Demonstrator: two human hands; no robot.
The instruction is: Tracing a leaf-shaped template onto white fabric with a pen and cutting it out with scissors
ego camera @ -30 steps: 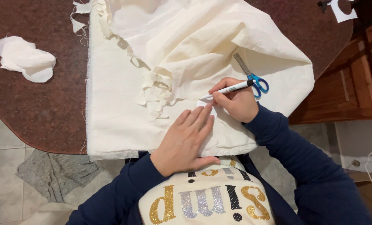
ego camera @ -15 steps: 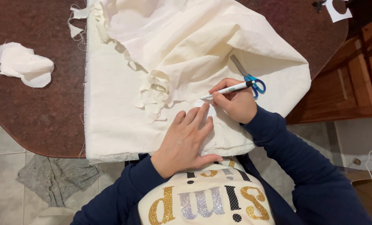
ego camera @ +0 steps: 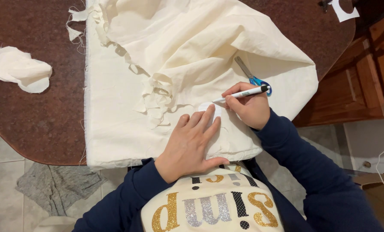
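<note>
- Tracing looks to be the step in hand: the right hand (ego camera: 250, 109) pinches a white pen with a black cap (ego camera: 242, 93), its tip at the edge of a small white paper template (ego camera: 210, 109).
- Pressing flat, fingers spread, the left hand (ego camera: 192, 144) pins that template to the large cream cotton cloth (ego camera: 127, 129); it grips nothing.
- Judging from this, the next move calls for a steady template while the pen follows its outline.
- One pair of blue-handled scissors (ego camera: 253, 77) lies on the cloth just beyond the right hand.
- One cloth, part bunched, covers the near middle of the dark reddish-brown table (ego camera: 37, 124).
- One cut cream fabric piece (ego camera: 21, 69) sits left of the cloth, well apart.
- One grey rag (ego camera: 54, 189) lies on the tiled floor below the table's edge.
</note>
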